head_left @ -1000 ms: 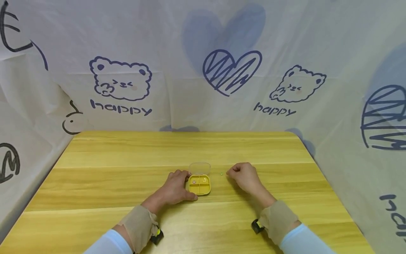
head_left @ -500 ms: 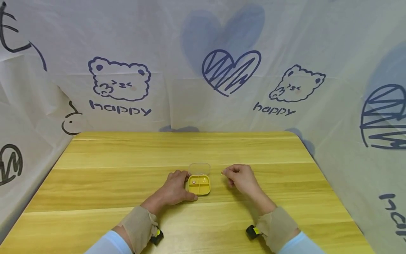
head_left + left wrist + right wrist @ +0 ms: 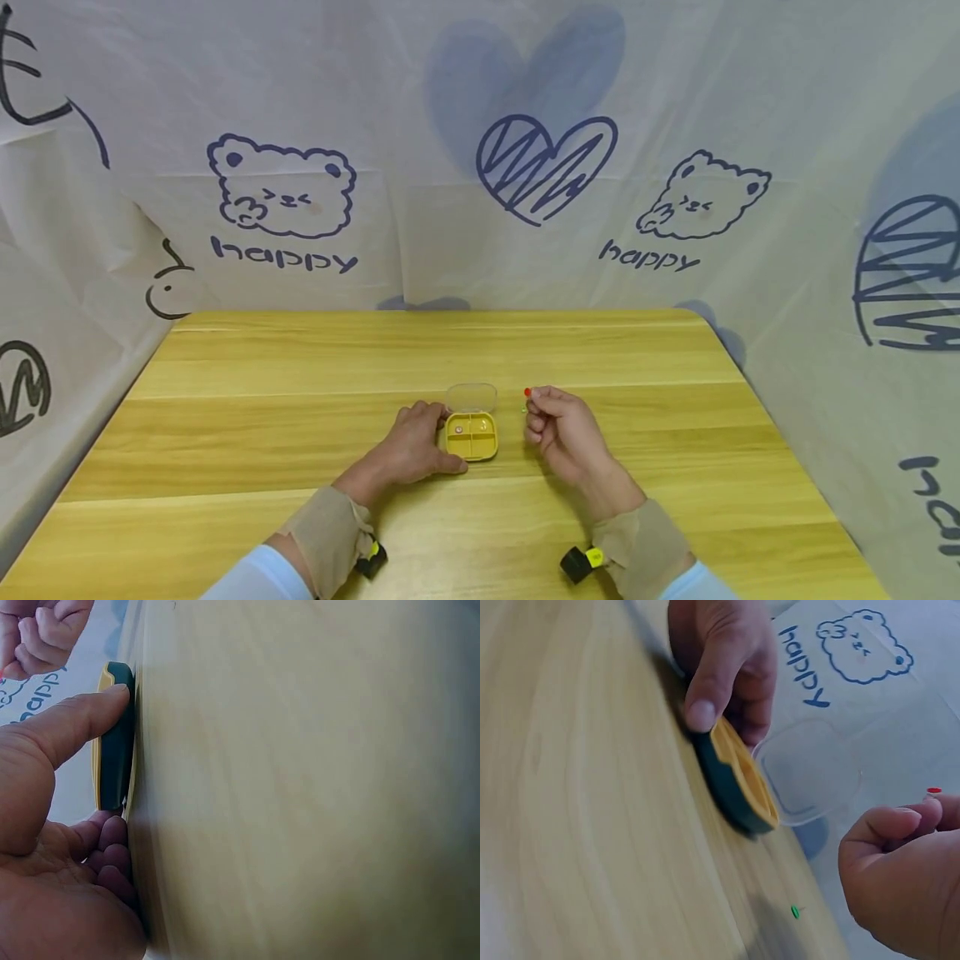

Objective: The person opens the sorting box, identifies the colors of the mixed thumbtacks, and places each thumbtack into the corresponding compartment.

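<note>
My left hand grips a small yellow pill box by its left side, the thumb at the front edge and fingers behind. The box lies open on the table, its clear lid tipped back. Dividers split it into compartments; a small round piece sits in the back left one and a shiny bit in the back right. To the right of the box, my right hand pinches a red-headed thumbtack between thumb and fingertips. Below it a green thumbtack lies on the wood.
The wooden table reaches back to a white cloth printed with bears, hearts and the word happy. More cloth hangs at both sides. Each wrist carries a black camera on a beige band.
My right hand has come in toward the green thumbtack, then lifted slightly and turned so that the red head shows at its fingertips. My left hand and the pill box stay in place.
</note>
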A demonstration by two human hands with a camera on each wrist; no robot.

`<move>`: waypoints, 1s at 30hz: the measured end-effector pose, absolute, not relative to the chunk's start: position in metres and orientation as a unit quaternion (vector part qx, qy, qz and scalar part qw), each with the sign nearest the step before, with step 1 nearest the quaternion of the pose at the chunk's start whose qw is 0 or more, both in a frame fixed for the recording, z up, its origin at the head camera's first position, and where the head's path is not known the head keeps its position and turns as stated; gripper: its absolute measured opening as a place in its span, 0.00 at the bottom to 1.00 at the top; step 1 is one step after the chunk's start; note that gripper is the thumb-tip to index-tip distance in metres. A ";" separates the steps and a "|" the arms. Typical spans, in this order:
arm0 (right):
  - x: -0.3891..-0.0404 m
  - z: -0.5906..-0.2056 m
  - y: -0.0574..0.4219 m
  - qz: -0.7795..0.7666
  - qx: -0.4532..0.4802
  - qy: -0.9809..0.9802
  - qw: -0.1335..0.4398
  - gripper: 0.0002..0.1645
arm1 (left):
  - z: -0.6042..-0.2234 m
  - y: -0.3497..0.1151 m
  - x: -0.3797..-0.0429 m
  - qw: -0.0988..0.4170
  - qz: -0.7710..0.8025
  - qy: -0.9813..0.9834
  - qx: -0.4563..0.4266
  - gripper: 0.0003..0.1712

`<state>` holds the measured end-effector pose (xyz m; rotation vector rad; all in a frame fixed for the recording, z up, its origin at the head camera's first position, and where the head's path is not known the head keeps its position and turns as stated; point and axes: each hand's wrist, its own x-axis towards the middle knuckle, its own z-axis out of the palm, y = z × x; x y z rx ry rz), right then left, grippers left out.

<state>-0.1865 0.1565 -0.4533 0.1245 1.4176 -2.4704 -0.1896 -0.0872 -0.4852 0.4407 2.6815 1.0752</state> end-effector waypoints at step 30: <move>-0.185 -0.456 0.157 -0.971 -0.041 0.124 0.201 0.13 | -0.483 -0.087 -0.189 0.103 0.368 0.911 0.153 0.44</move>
